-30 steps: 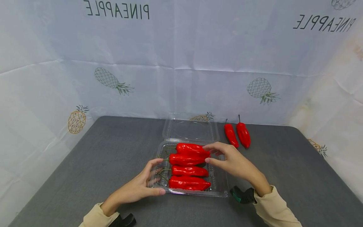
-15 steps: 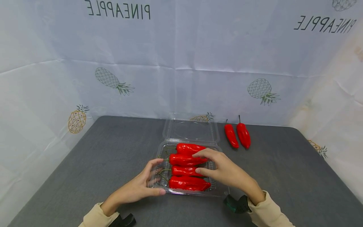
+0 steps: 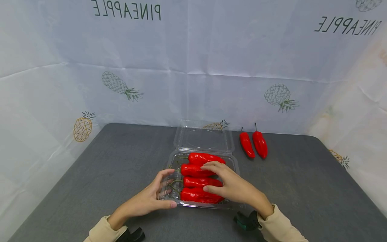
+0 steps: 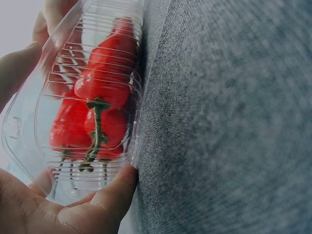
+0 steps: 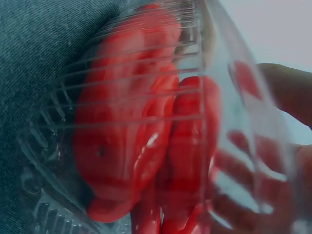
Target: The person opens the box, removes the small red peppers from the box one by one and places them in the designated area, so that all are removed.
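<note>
Several red chili peppers [image 3: 201, 194] lie side by side in a clear plastic clamshell container [image 3: 235, 164], stems toward the left. Its lid [image 3: 205, 139] is folded back behind it. My left hand [image 3: 145, 199] rests at the container's front left corner, thumb along the front and fingers along the left wall. In the left wrist view, that thumb [image 4: 117, 192] lies against the container's lower edge. My right hand [image 3: 231, 185] hovers over the peppers' right ends, thumb and fingers apart with nothing between them. I cannot tell whether its fingertips touch a pepper.
Two more red chili peppers, one slimmer [image 3: 247, 144] and one wider [image 3: 260, 144], lie on the dark grey table [image 3: 290, 174] right of the lid. A white cloth printed with pineapples [image 3: 193, 57] hangs behind the table.
My right hand has moved left and toward the front, from the rear peppers to the middle and front ones. My left hand, the container and the peppers have stayed put.
</note>
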Demonstrator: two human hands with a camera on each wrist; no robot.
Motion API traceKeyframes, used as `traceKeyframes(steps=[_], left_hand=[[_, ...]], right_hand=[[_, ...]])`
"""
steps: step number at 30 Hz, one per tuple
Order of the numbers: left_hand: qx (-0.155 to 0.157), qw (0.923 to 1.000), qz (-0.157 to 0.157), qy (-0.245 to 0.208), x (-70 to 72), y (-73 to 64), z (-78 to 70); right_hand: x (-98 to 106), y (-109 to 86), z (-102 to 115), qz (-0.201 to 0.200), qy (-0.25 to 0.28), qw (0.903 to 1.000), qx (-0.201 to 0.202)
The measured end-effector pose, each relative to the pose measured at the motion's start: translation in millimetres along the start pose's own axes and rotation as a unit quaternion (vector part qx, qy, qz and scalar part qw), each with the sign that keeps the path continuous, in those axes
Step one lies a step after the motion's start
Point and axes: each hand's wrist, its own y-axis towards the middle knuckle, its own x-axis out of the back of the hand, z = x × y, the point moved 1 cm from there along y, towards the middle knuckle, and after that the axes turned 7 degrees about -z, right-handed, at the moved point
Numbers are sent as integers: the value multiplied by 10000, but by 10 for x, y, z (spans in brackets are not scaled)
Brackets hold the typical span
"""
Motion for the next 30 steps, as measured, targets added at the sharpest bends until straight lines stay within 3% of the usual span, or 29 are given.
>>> traceKeyframes(steps=[7,30], left_hand=[[65,10000,-31,-27,0,0,-7],[2,10000,-10,-43,2,3,14]], right_hand=[[-19,5,-28,62,-100,9998,-142],[-26,67,-134,-497,-688,9953,465]])
